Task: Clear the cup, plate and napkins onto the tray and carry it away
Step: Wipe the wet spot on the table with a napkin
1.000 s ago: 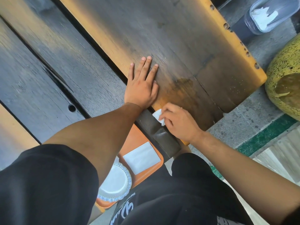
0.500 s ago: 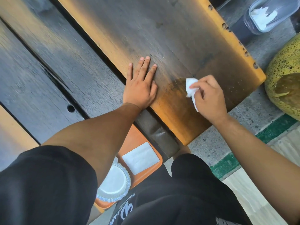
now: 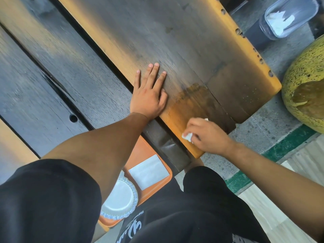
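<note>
My left hand [image 3: 149, 95] lies flat with straight fingers on the dark wooden table top [image 3: 175, 41]. My right hand [image 3: 205, 135] grips a crumpled white napkin [image 3: 187, 136] against the table's near corner, beside a wet patch [image 3: 194, 97]. Below the table edge sits an orange tray [image 3: 150, 149], partly hidden by my left arm. On the tray are a white plate [image 3: 119, 200] with a clear frilled rim and a flat white napkin [image 3: 148, 171]. No cup is visible.
A bench plank [image 3: 43, 76] runs along the left of the table. At the top right stands a clear container [image 3: 289, 16] with white paper inside. A large yellow-green speckled object [image 3: 305, 88] sits on the concrete floor at the right. My black shorts fill the bottom.
My right hand has swept the crumpled napkin from the near edge out across the table and back toward the near corner. My left hand stayed flat in place.
</note>
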